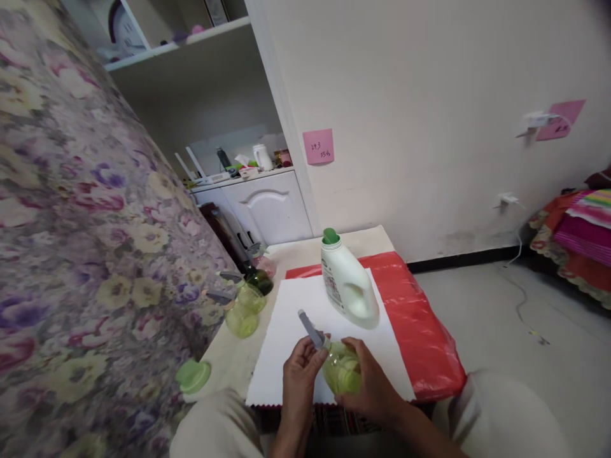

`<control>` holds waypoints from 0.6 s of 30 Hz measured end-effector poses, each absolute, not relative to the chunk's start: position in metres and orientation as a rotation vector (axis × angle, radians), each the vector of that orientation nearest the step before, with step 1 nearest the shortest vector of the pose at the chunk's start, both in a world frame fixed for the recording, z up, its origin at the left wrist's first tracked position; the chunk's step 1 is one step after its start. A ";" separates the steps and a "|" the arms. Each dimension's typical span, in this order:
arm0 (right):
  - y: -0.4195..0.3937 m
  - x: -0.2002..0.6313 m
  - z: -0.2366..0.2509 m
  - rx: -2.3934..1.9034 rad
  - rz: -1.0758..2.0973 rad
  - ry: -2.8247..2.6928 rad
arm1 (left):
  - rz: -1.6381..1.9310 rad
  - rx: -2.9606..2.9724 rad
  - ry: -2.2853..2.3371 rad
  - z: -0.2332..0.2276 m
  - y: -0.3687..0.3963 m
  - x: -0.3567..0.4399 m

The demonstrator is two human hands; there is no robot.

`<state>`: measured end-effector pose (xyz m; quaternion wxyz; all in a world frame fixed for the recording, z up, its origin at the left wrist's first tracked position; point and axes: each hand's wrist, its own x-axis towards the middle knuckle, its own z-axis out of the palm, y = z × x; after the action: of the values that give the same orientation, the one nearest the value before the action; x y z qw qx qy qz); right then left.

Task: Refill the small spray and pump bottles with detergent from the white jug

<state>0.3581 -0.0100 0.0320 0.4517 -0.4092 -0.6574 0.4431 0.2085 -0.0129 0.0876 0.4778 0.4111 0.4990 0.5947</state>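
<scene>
Near the front edge of the table, a see-through yellow-green spray bottle [341,370] is held between both hands, its grey spray head [311,329] tilted up and to the left. My left hand [301,369] has its fingers closed at the head's collar. Around the right side of the round body wraps my right hand [370,381]. Just beyond stands a pale green detergent jug [347,280], a green piece in its mouth. The jug rests on a white sheet [286,337].
Two similar yellow-green spray bottles [242,318] and a dark green bottle [258,280] line the table's left side. A green cap [193,376] lies at the front left corner. Red plastic [415,331] covers the right side. A floral curtain [109,254] hangs close on the left.
</scene>
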 end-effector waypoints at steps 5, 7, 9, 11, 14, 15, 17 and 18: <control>-0.004 0.362 0.030 -0.858 1.225 -1.550 | 1.398 1.002 1.166 0.094 -0.013 0.204; 0.000 0.365 0.031 -0.710 1.380 -1.491 | 1.361 1.016 1.140 0.099 -0.012 0.202; 0.003 0.367 0.034 -0.564 1.568 -1.400 | 1.326 1.039 1.113 0.104 -0.012 0.200; 0.004 0.367 0.038 -0.459 1.715 -1.288 | 1.299 1.060 1.078 0.108 -0.011 0.199; 0.000 0.366 0.043 -0.354 1.851 -1.110 | 1.294 1.058 1.028 0.112 -0.011 0.200; -0.001 0.366 0.044 -0.334 1.885 -1.050 | 1.301 1.052 1.015 0.113 -0.011 0.200; -0.003 0.364 0.044 -0.323 1.948 -0.927 | 1.325 1.040 0.998 0.114 -0.012 0.202; -0.004 0.362 0.043 -0.332 1.964 -0.875 | 1.333 1.036 0.994 0.114 -0.012 0.202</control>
<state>0.3623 -0.0038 0.0426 0.4643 -0.1353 -0.3562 0.7996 0.2019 -0.0121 0.1142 0.5573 0.4390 0.4213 0.5650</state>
